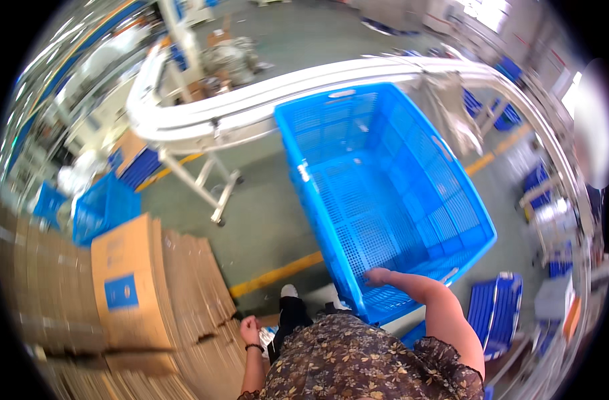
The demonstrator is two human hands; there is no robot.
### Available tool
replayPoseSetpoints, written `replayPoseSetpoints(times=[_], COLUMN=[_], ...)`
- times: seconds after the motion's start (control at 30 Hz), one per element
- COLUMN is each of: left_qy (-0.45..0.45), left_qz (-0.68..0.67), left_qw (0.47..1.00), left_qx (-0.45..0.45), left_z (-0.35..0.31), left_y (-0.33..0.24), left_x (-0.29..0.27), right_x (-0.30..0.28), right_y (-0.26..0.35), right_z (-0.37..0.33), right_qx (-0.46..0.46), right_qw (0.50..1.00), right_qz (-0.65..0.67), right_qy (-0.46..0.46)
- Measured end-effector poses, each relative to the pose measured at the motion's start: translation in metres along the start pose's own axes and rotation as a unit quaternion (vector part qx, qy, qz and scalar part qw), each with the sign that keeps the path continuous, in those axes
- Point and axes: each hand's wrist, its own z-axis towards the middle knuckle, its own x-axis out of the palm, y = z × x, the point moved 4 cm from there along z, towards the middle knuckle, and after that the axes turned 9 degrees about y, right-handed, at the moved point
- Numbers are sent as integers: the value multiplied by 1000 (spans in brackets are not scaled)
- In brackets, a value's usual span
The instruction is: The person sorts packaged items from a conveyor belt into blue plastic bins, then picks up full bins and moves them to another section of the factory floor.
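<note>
One big blue perforated plastic crate [378, 193] stands right in front of the worker, its far end up against the curved white conveyor [304, 83]. The worker's right hand [376, 277] is in it, the bare forearm crossing the near rim; the hand hangs by the left side wall, and from here I can't tell whether it touches the plastic or grasps anything. A few pale flecks on the crate's bottom are too small to make out.

The one other hand, the left [250, 328], is down beside the cardboard with its fingers curled in; I can't see whether something is in them. A dark bracelet [254, 347] rings that wrist.

Flattened cardboard boxes [191, 280] are stacked along the left, too many and too blurred to count; one carries a single blue rectangle [121, 292]. Beyond them sit two smaller light-blue crates [104, 210], with whitish plastic [84, 168] bunched near them. One dark-blue ribbed crate [494, 310] lies to the worker's right.

The floor [251, 187] is grey-green, crossed by yellow lines [278, 273]. A beige sheet [451, 107] hangs from the conveyor past the crate.
</note>
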Motion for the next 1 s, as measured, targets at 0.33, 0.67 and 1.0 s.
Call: replayPoseSetpoints(times=[0.33,0.67,1.0], left_qy=[423,446,475], left_qz=[249,838,828], left_qw=[761,-24,-110], left_qx=[424,314,276], left_z=[87,327,437], left_y=[-467,-351,-247], left_x=[319,546,552], right_x=[13,48,65], right_y=[33,42,37], right_z=[28,83,75], right_qx=[182,152,246], right_qw=[957,936,815], right_qz=[219,316,518], right_qy=[-57,-43,-84])
